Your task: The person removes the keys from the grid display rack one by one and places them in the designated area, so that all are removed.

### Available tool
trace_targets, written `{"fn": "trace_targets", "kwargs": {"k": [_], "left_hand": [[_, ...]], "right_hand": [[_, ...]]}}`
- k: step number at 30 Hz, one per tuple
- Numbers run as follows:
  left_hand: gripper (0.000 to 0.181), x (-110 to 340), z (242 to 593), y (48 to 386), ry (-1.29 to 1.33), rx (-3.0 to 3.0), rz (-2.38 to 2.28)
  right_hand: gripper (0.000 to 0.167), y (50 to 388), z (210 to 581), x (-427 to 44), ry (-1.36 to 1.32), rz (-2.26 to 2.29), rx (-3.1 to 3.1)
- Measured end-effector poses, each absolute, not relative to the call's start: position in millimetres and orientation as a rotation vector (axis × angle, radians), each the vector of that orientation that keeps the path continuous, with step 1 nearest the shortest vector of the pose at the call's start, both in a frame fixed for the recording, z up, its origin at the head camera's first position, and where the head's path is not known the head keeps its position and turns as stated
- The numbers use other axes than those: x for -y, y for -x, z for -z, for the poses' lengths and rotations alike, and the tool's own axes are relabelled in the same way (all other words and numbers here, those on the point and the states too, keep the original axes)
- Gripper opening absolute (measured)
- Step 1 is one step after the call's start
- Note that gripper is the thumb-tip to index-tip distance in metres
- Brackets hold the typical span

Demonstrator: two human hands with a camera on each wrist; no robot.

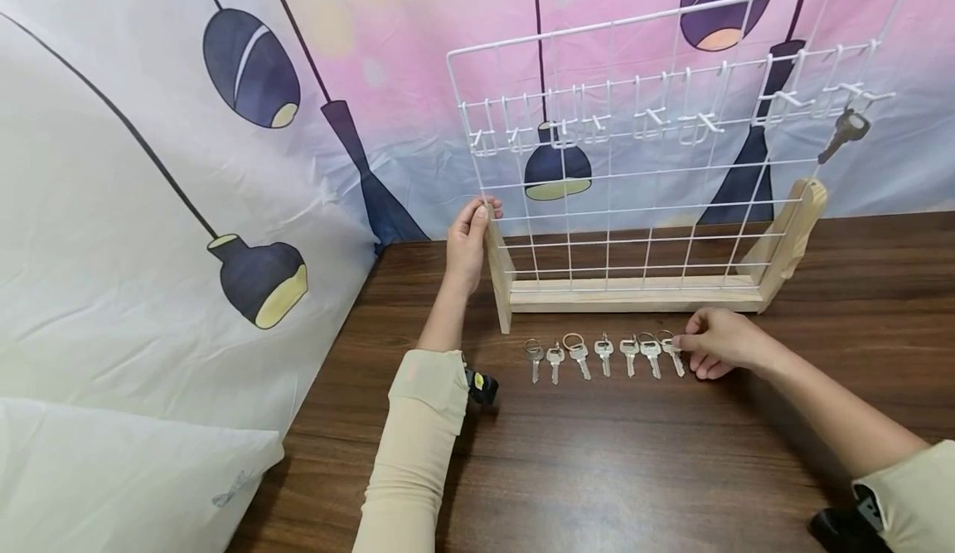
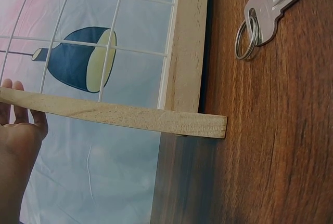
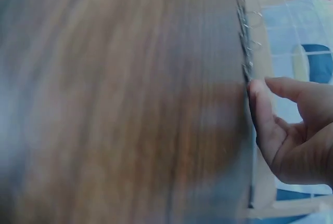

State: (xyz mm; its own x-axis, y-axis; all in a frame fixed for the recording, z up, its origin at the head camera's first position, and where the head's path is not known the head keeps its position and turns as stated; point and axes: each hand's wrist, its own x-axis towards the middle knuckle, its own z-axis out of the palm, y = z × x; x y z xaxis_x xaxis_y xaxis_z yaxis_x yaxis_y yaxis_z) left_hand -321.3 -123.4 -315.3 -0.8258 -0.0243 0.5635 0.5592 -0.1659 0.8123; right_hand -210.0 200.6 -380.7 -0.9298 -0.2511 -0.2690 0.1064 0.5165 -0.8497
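Note:
A white wire grid rack (image 1: pixel 608 205) with a wooden stand (image 1: pixel 634 296) is on the table, small hooks along its upper part. My left hand (image 1: pixel 467 242) grips the stand's left upright (image 2: pixel 104 112), fingers on one side and the palm on the other. Several silver keys (image 1: pixel 603 356) with rings lie in a row before the stand. At the right end of that row, my right hand (image 1: pixel 722 342) has its fingertips at the last key (image 1: pixel 675 361). Thumb and index finger stand slightly apart in the right wrist view. One more key (image 1: pixel 846 132) hangs from the far right hook.
The dark wood table (image 1: pixel 597 470) extends in front of the keys. Behind the rack hangs a cloth (image 1: pixel 403 64) printed with lamps. A pale sheet (image 1: pixel 127 470) covers the left side, its corner near the table's left edge.

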Motion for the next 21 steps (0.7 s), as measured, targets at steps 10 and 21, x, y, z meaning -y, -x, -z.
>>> {"fn": "trace_targets", "kwargs": {"k": [10, 21], "left_hand": [[0.029, 124, 315, 321, 0.619, 1.712, 2.042], [0.029, 123, 314, 321, 0.618, 1.701, 2.066]], "right_hand": [[0.039, 190, 327, -232, 0.201, 1.326, -2.913], [0.016, 184, 273, -256, 0.044, 2.066, -3.124]]}}
